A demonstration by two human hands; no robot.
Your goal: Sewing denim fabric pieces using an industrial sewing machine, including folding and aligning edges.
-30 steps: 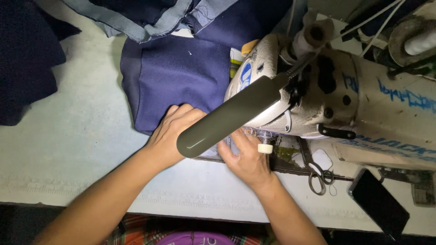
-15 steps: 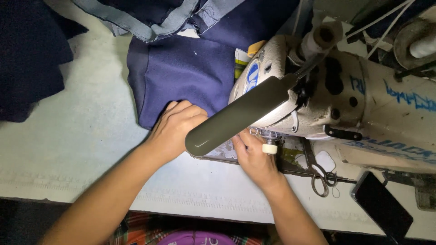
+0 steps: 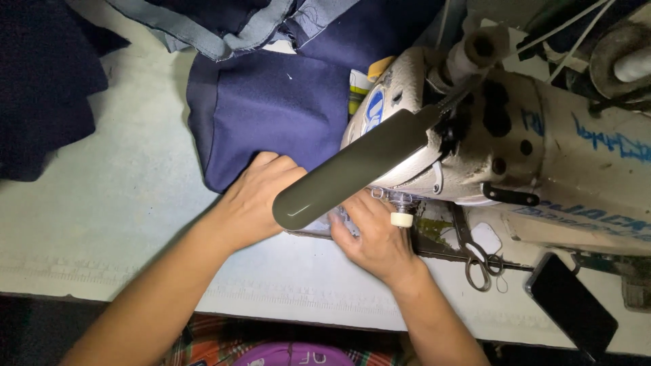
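Now, head view: one camera only, looking down on the desk [image 3: 102, 224] and a sewing machine [image 3: 542, 156].
Left hand [image 3: 261, 196]: flat, palm down, fingers together, pressing the navy fabric [image 3: 271, 115] at its near edge; clamped on nothing, just bearing down.
Right hand [image 3: 376, 237]: at 3 o'clock of the left hand, fingers curled down onto the cloth beside the needle area; whether it pinches the cloth or only presses it I cannot tell, since the lamp covers the fingertips.
Hands together or apart: near one another, not touching, with the lamp bar crossing between them.
Navy fabric: lies on the desk at 12 o'clock of the left hand, its near right corner running in under the machine head.
Lamp bar [image 3: 359, 169]: olive-grey, slanting from 2 o'clock down to 8 o'clock over both hands.
Change since half a second ago: both hands sit in nearly the same hold as before, while the whole scene has drifted slightly to the right in the frame, which reads as a small head movement.
What that suggests: as a judgement, the cloth is being held steady at the needle rather than repositioned.
Scissors [image 3: 478, 261]: on the machine bed at 3 o'clock of the right hand, untouched.
Phone [image 3: 573, 305]: dark, lying at 4 o'clock, well apart from the hands.
Dark cloth pile [image 3: 41, 81]: at 10 o'clock on the desk.
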